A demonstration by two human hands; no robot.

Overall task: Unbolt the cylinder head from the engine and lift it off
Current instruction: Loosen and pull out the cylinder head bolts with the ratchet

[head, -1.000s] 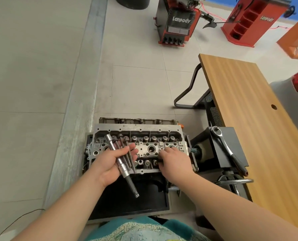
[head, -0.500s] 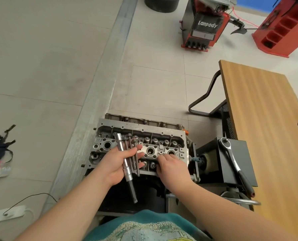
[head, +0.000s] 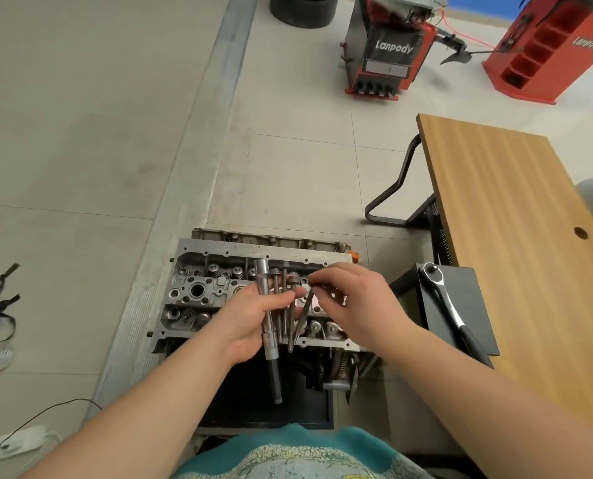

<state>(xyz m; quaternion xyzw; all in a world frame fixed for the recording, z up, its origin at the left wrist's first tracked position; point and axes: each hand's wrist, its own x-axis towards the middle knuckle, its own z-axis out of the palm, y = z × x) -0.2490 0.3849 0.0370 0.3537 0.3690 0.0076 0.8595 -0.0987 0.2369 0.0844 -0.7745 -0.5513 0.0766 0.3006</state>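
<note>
The grey metal cylinder head sits on the engine, on a black stand in front of me. My left hand is over its middle, closed around a long chrome socket extension and several long head bolts, all pointing away from me. My right hand is just to the right, pinching one more head bolt by its top end and leaning it against the bundle. Both hands hide the right half of the cylinder head.
A ratchet wrench lies on a black box to the right of the engine. Beyond it stands a wooden table. Two red machines and a tyre stand far back. A cable and power strip lie on the floor at the left.
My right hand has lifted off the cylinder head with a bolt pinched in its fingers and brought it to the bundle in my left hand. The view has shifted a little.
</note>
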